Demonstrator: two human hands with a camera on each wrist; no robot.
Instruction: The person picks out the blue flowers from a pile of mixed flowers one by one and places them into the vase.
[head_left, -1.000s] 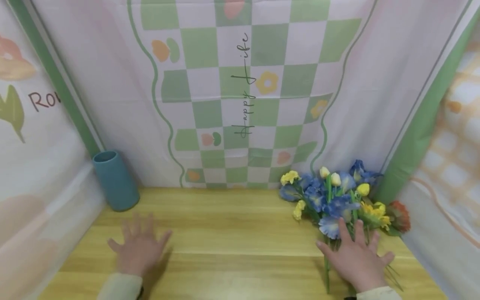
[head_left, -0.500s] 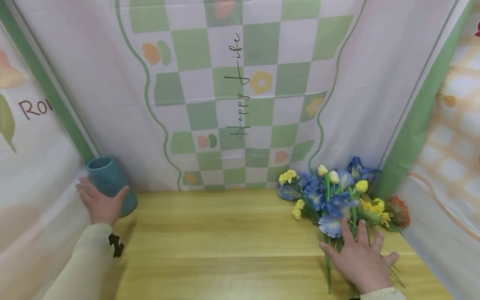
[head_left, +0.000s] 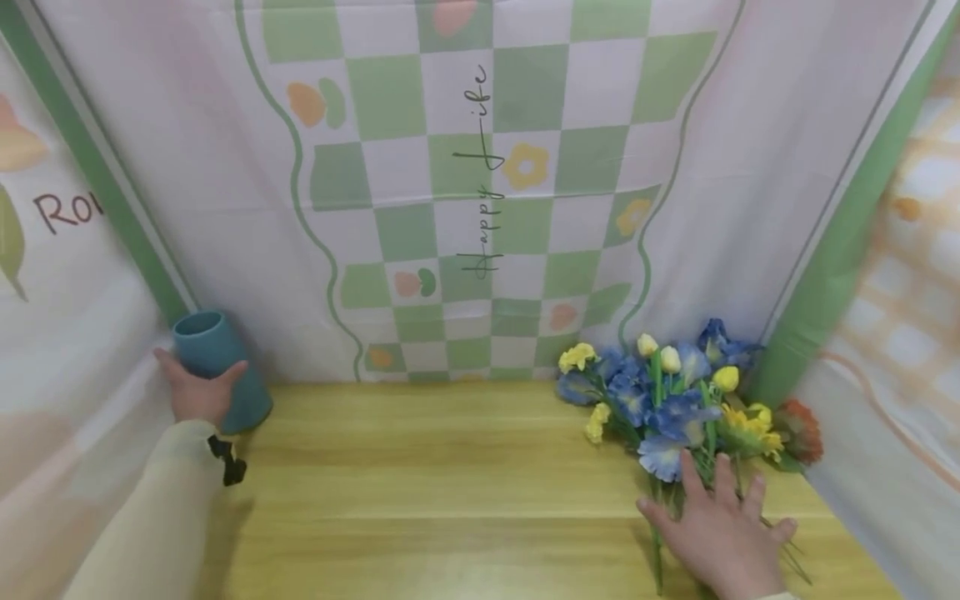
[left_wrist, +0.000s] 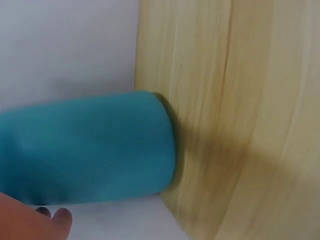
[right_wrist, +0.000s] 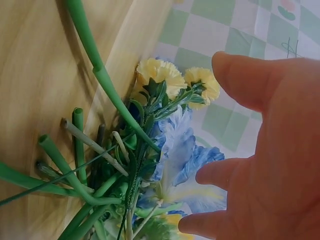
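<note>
At the back left corner a teal vase stands on the wooden table, its mouth facing up. My left hand grips its near side, thumb toward the right and fingers reaching round the left; most of those fingers are hidden. In the left wrist view the vase fills the left half, fingertips at its lower edge. My right hand is spread, palm down, over the stems of a flower bunch with blue, yellow, white and orange heads. The right wrist view shows green stems beside the straight fingers.
The wooden table ends against a white cloth wall printed with green checks. Printed cloth also encloses the left and right sides. The vase is close to the left cloth, and the flowers lie near the right back corner.
My left hand has moved left and away from me to the vase, its fingers going round it. The right hand stays spread above the stems, slightly lower in view.
</note>
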